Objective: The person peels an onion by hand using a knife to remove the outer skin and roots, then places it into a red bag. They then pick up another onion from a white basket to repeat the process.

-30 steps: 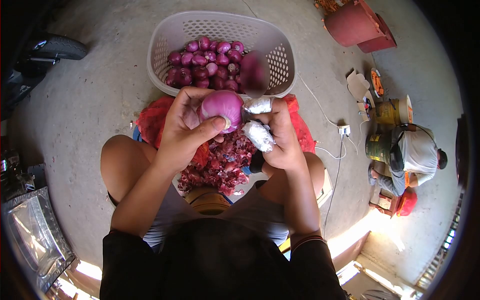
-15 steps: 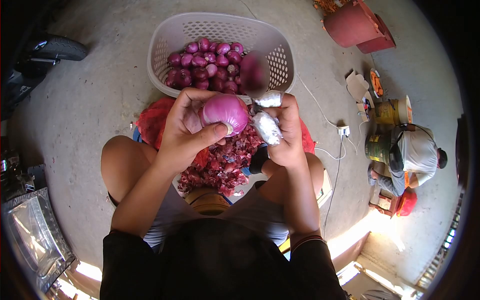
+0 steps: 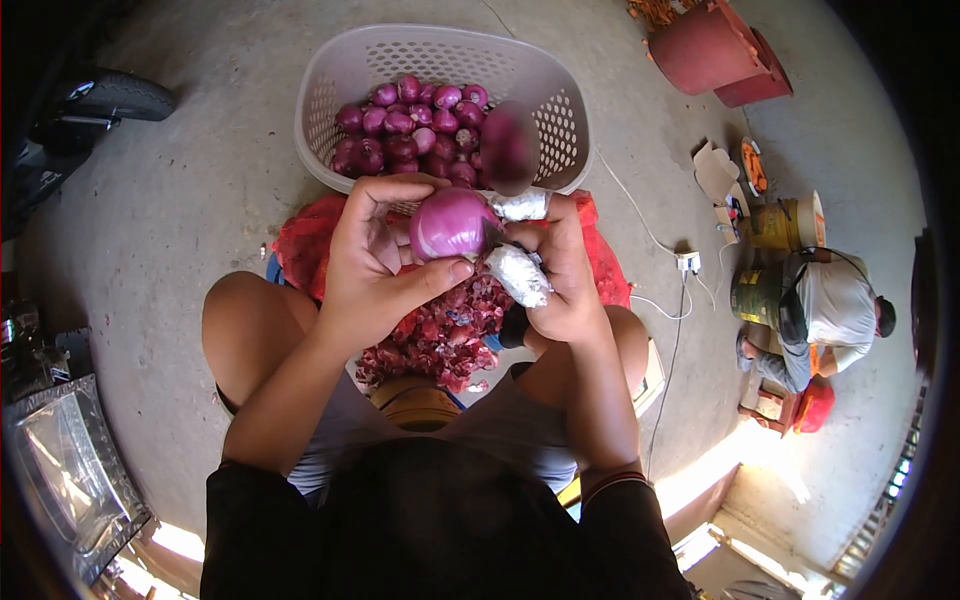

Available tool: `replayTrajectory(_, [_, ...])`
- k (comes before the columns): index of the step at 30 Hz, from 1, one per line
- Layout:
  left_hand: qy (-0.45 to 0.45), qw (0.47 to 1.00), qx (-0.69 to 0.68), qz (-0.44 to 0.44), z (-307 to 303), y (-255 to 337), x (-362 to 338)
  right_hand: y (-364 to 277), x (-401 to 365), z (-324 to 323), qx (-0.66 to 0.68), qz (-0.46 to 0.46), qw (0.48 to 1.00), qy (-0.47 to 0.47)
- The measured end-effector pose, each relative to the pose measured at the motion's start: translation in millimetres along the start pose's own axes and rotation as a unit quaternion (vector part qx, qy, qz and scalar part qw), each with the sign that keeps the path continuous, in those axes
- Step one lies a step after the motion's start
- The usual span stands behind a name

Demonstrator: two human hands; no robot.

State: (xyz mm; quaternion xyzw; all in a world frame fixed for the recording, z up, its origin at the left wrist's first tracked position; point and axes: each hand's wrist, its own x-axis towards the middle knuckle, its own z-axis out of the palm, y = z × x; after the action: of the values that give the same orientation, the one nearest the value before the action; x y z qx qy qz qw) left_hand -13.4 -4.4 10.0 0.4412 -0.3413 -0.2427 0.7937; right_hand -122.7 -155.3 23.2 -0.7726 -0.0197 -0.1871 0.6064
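A large red onion (image 3: 450, 226) with smooth, shiny skin sits in my left hand (image 3: 373, 250), the thumb along its lower side. My right hand (image 3: 562, 262) is at the onion's right side, its thumb and a finger wrapped in silvery-white material. Between those wrapped fingertips is a small dark item touching the onion, too hidden to make out. Beyond the hands stands a grey perforated basket (image 3: 440, 42) holding several red onions (image 3: 398, 124). Under my hands lie loose dark-red onion skins (image 3: 430, 340) on a red mesh sack (image 3: 305, 250).
At the right a person (image 3: 838, 305) bends beside buckets (image 3: 775, 224). Red tubs (image 3: 705, 50) stand at the upper right. A white power socket (image 3: 687, 262) with cables lies on the floor. A tyre (image 3: 122, 95) is at the upper left.
My right hand has moved left and the wrapped fingers now meet the onion. The onion has turned in my left hand and shifted slightly right.
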Motion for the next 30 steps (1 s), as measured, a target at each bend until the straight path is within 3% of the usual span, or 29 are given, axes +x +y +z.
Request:
replayTrajectory(4, [-0.007, 1.000, -0.010, 0.004, 1, -1, -1, -1, 2, 0, 0.080, 0.012, 0.997, 0.004])
replayTrajectory(18, [-0.010, 0.999, 0.009, 0.045, 1, 1, 1, -6, 2, -8, 0.122, 0.047, 0.991, 0.037])
replayTrajectory(25, [-0.004, 0.997, 0.064, 0.054, 2, 1, 0, -9, -2, -13, -0.036, 0.041, 0.998, -0.042])
replayTrajectory(27, [-0.007, 0.994, 0.086, 0.062, 2, 0, -1, -2, 0, -9, -0.058, -0.025, 0.998, -0.029])
replayTrajectory(30, [-0.012, 0.993, 0.099, 0.069, 1, -1, -1, 1, 1, -10, -0.072, -0.050, 0.995, -0.037])
